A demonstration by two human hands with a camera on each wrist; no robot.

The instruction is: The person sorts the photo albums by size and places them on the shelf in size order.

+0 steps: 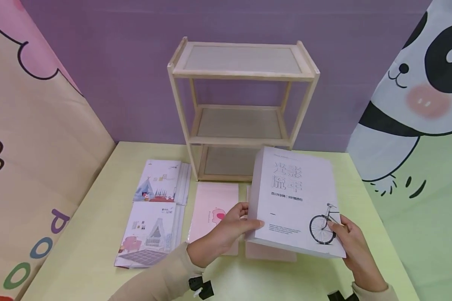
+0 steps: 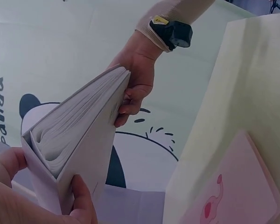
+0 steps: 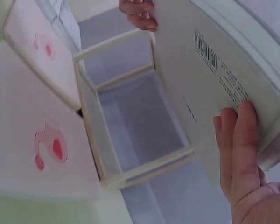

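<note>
Both hands hold up a thick white book (image 1: 294,205) with a bicycle on its cover, tilted in front of the shelf's right side. My left hand (image 1: 229,228) grips its spine side near the lower corner, thumb on the front cover. On the opposite edge, my right hand (image 1: 355,246) pinches the lower right corner, thumb over the bicycle. The left wrist view shows the pages (image 2: 79,114) bowed between the covers. Fingers of the right hand (image 3: 242,158) press the back cover near a barcode (image 3: 206,49) in the right wrist view.
A three-tier wooden shelf (image 1: 242,76) stands at the back against the purple wall. Two pink notebooks (image 1: 212,209) lie before it, the right one (image 1: 271,253) partly hidden beneath the raised book. Overlapping illustrated booklets (image 1: 148,234) lie at the left of the yellow table (image 1: 94,246).
</note>
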